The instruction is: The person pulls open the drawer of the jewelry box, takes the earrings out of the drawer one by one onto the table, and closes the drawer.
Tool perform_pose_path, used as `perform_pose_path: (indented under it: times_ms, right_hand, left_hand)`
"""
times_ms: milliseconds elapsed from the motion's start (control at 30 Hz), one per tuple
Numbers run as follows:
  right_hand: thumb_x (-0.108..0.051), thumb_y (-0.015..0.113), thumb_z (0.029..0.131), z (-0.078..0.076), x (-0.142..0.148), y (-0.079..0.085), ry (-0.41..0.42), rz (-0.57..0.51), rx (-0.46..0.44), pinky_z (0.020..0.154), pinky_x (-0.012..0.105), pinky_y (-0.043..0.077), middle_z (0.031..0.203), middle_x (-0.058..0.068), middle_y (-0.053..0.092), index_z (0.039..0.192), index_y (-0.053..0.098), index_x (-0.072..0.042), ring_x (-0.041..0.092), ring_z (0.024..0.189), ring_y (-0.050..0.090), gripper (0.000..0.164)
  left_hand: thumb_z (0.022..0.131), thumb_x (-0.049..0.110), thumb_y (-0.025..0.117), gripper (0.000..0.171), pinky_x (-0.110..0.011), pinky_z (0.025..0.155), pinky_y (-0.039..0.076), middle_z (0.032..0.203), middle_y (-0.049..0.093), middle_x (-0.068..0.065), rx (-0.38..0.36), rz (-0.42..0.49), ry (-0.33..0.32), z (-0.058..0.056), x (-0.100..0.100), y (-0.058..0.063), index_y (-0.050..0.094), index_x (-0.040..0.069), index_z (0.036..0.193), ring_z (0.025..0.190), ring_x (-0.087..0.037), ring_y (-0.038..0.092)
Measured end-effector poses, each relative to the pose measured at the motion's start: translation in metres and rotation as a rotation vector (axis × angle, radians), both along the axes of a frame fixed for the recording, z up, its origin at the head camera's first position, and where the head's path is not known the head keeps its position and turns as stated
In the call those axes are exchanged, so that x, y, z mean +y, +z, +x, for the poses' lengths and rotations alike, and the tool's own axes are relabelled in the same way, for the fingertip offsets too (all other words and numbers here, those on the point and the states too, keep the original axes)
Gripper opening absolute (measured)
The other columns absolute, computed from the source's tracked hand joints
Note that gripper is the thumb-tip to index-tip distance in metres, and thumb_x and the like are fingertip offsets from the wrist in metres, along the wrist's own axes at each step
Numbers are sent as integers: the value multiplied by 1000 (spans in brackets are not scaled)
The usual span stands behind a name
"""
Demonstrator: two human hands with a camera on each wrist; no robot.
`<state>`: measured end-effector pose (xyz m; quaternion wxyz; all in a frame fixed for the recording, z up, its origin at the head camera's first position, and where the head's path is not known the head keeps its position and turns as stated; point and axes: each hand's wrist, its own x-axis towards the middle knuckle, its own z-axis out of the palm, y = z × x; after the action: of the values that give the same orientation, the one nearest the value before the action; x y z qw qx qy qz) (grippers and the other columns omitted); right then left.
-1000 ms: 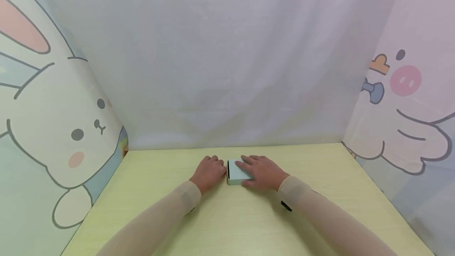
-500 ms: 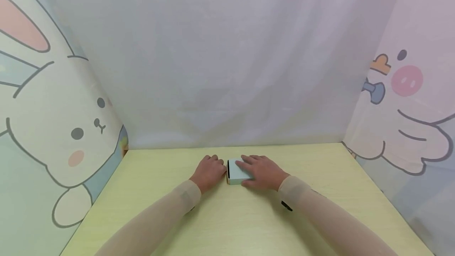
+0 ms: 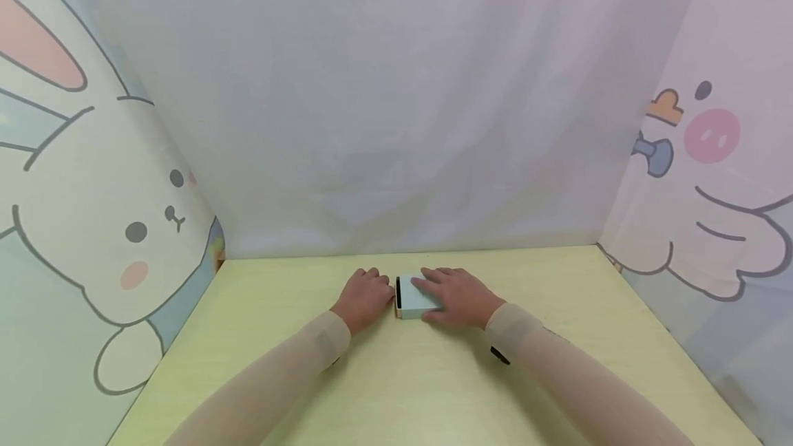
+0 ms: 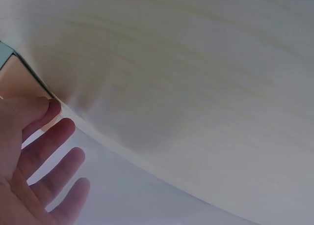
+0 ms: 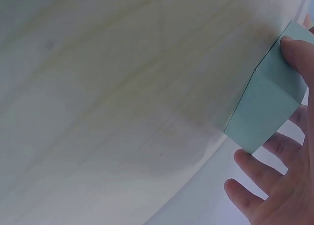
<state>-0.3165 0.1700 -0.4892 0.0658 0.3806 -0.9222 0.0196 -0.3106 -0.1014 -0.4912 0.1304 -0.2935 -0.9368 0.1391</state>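
Observation:
A small mint-green box (image 3: pixel 420 296) lies flat on the table between the two hands. Its left end shows a dark gap and an orange-peach inner part (image 4: pixel 22 80). At that end is my left hand (image 3: pixel 364 300), thumb and index finger pinching the edge of the inner part, while the other fingers (image 4: pixel 61 171) spread loosely below. From the right, my right hand (image 3: pixel 460 300) grips the box, the thumb on its near side and a finger over the top. In the right wrist view the thumb (image 5: pixel 297 55) presses the mint side, and further fingers sit around the far side.
The pale wooden table (image 3: pixel 396 384) ends at a whitish curtain (image 3: pixel 396 122) behind the box. Side cloths carry a cartoon rabbit (image 3: pixel 111 226) at left and a pig-nosed figure (image 3: pixel 712 177) at right. Both forearms have light sleeves.
The dark gap at the box's left end looks slightly wider. Both hands stay almost in the same place, and the whole view shifts a little.

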Motion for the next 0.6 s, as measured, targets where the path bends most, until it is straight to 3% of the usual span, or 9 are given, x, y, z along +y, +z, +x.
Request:
perform_pose_path:
  times_ms: [600]
  right_hand:
    - [-55, 82, 108, -3, 2, -2, 10, -9, 10, 125, 61, 61, 176, 16, 64, 174, 60, -21, 42, 153, 71, 78]
  left_hand:
    - [111, 29, 85, 7, -36, 87, 60, 104, 84, 4, -21, 2, 8, 3, -3, 4, 92, 28, 109, 94, -20, 66]
